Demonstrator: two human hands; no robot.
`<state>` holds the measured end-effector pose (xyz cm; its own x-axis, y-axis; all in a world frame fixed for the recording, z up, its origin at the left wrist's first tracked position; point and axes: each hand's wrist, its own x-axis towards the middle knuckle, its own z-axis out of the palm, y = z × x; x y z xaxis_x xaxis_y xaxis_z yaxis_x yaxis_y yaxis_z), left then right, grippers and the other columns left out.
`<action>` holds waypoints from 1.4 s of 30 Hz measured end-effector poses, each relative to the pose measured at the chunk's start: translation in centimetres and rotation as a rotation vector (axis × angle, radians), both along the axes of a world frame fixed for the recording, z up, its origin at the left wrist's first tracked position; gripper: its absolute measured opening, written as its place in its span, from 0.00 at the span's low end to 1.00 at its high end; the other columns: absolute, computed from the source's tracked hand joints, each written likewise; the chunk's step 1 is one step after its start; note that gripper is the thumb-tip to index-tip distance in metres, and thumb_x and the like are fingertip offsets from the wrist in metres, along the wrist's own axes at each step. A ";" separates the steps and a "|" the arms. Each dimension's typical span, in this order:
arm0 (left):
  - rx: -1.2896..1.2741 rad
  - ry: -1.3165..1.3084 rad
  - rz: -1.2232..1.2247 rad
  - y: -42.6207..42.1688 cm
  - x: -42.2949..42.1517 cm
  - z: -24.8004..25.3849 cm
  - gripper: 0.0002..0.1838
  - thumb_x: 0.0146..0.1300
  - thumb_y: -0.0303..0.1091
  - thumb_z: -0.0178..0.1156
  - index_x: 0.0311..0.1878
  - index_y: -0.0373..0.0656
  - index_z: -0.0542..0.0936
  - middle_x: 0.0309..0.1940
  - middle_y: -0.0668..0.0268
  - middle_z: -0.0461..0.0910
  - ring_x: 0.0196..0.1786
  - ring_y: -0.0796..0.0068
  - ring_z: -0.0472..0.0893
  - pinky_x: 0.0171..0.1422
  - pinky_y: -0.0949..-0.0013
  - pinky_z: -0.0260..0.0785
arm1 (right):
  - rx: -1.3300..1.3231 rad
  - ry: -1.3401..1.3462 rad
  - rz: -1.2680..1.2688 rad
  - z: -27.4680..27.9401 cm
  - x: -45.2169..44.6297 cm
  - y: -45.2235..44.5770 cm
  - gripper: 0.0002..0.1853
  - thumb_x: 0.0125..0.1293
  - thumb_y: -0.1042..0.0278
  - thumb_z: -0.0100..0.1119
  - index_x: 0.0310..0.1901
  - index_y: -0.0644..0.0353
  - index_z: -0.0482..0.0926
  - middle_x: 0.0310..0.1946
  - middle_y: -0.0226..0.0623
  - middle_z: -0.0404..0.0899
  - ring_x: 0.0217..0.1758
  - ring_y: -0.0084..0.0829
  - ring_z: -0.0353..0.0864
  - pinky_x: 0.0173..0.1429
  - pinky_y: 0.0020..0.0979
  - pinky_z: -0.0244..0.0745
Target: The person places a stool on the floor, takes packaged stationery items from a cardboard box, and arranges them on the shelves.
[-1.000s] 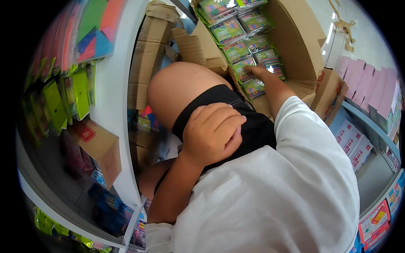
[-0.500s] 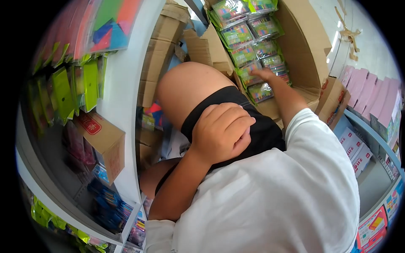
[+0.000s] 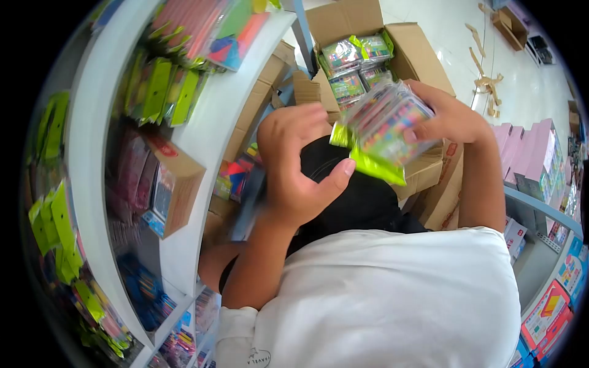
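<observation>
My right hand (image 3: 451, 119) grips a small stack of clear plastic packs (image 3: 392, 126) with bright green header strips and many-coloured contents I cannot make out. The stack is tilted and slightly blurred, held over my lap. My left hand (image 3: 297, 165) is raised close to the packs' lower left, thumb apart from the fingers, with nothing in it; its fingertips are smeared by motion. Beyond the packs stands an open cardboard box (image 3: 423, 58), where similar packs (image 3: 346, 86) lie in rows. The held stack hides part of that box.
At left, white shelves (image 3: 211, 116) bear hanging green-topped packs (image 3: 159, 92) and a small carton (image 3: 184, 184). More cardboard (image 3: 254, 104) stands between shelf and box. Pink boxes (image 3: 527, 150) sit on a right-hand shelf. Torn tape (image 3: 488, 83) lies on the tiled floor.
My right hand has come out of the box with a stack of packs and moved towards me. My left hand has lifted from my thigh and spread its fingers. The view has shifted.
</observation>
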<state>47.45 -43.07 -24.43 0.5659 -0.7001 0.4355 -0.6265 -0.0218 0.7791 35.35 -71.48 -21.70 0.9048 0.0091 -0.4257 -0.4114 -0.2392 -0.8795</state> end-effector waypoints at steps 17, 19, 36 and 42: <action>-0.306 1.354 0.170 19.7 -11.3 1.2 0.26 0.80 0.46 0.50 0.73 0.40 0.68 0.65 0.62 0.76 0.68 0.70 0.74 0.70 0.63 0.68 | 0.599 0.057 0.211 -1.5 0.8 27.0 0.42 0.76 0.55 0.56 0.80 0.65 0.45 0.75 0.45 0.59 0.72 0.36 0.67 0.75 0.39 0.63; -0.305 1.332 0.192 20.8 -12.1 1.3 0.28 0.79 0.46 0.52 0.75 0.41 0.66 0.67 0.62 0.75 0.69 0.70 0.73 0.72 0.63 0.66 | 0.626 -0.012 0.208 -3.0 0.7 28.7 0.43 0.76 0.58 0.53 0.81 0.64 0.38 0.77 0.44 0.56 0.79 0.37 0.59 0.80 0.41 0.52; -0.566 1.181 0.217 22.8 -13.4 5.2 0.29 0.74 0.36 0.53 0.75 0.39 0.61 0.66 0.57 0.73 0.69 0.65 0.73 0.72 0.60 0.69 | 0.662 -0.178 0.447 3.9 2.8 31.2 0.52 0.69 0.39 0.57 0.81 0.62 0.42 0.70 0.42 0.65 0.74 0.34 0.65 0.77 0.37 0.59; -0.577 1.138 0.081 23.5 -13.3 8.5 0.31 0.73 0.39 0.54 0.75 0.39 0.60 0.67 0.57 0.72 0.68 0.66 0.73 0.71 0.61 0.68 | 0.516 -0.159 0.602 5.6 2.1 27.7 0.50 0.76 0.32 0.42 0.82 0.61 0.36 0.79 0.44 0.52 0.82 0.39 0.51 0.82 0.40 0.47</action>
